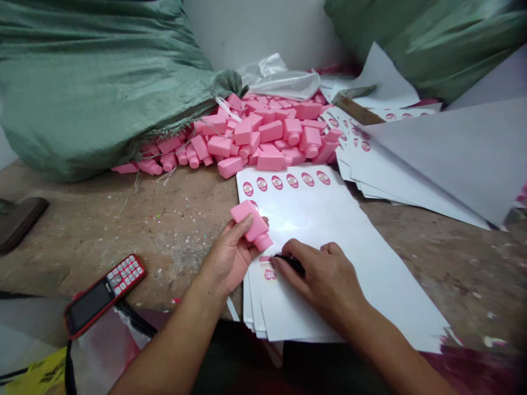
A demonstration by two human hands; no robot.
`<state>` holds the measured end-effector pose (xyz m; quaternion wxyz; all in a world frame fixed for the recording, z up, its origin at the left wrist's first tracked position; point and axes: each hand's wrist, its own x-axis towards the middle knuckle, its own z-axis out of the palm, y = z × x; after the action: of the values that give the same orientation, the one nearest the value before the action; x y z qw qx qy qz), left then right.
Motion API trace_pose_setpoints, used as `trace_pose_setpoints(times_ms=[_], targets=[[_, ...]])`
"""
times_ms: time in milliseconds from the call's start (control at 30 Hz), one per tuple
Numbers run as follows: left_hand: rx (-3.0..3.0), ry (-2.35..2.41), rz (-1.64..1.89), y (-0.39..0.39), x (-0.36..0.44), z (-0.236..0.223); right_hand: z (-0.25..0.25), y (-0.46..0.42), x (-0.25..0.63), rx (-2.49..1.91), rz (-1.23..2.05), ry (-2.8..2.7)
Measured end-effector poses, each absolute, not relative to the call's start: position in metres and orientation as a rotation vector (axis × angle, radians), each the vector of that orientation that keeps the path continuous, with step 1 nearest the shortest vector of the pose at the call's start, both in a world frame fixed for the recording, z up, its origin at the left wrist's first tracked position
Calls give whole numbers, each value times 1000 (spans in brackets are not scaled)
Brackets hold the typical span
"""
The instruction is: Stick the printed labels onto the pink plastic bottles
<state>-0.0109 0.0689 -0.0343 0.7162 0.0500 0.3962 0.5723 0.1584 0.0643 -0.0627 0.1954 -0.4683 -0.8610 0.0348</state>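
A small pink plastic bottle (252, 219) is gripped in my left hand (231, 249), its capped end tilted down to the right. My right hand (323, 271) is closed around a slim black tool (291, 263); its exact kind is hidden by the fingers. The tool's tip and my fingertips meet the paper beside a pink-and-white label (269, 273). Under both hands lies a stack of white label sheets (313, 219). Along the top sheet's far edge runs a row of oval pink labels (292, 181).
Behind the sheets is a heap of pink bottles (269, 131), spilling from a green sack (102, 99). More label sheets (411, 170) lie to the right, with a wooden-handled tool (360, 111) on them. A red keypad phone (105, 293) rests at the left front.
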Motion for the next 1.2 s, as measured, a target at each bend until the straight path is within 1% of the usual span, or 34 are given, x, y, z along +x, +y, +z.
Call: trace_pose_setpoints(times_ms=[67, 100, 233, 267, 333, 467, 600, 833, 1200], targets=[[119, 868, 1274, 69, -11, -36, -62, 66, 156, -1374, 193, -2356], [125, 864, 1279, 69, -11, -37, -60, 66, 155, -1421, 302, -2312], [154, 883, 1286, 70, -11, -40, -43, 61, 162, -1438, 980, -2012], [174, 903, 1289, 70, -10, -40, -37, 58, 166, -1407, 1111, -1932], [230, 959, 1298, 70, -9, -37, -24, 54, 173, -1368, 1254, -1804], [355, 1046, 1284, 58, -4, -21, -3, 46, 182, -1377, 1283, -1631], [425, 987, 1173, 32, 2, -7, 0, 44, 186, -1346, 1333, -1573], [349, 949, 1154, -2, 19, -12, -9, 42, 186, -1307, 1396, -1613], [323, 892, 1204, -6, 25, -10, -11, 40, 182, -1320, 1297, -1649]])
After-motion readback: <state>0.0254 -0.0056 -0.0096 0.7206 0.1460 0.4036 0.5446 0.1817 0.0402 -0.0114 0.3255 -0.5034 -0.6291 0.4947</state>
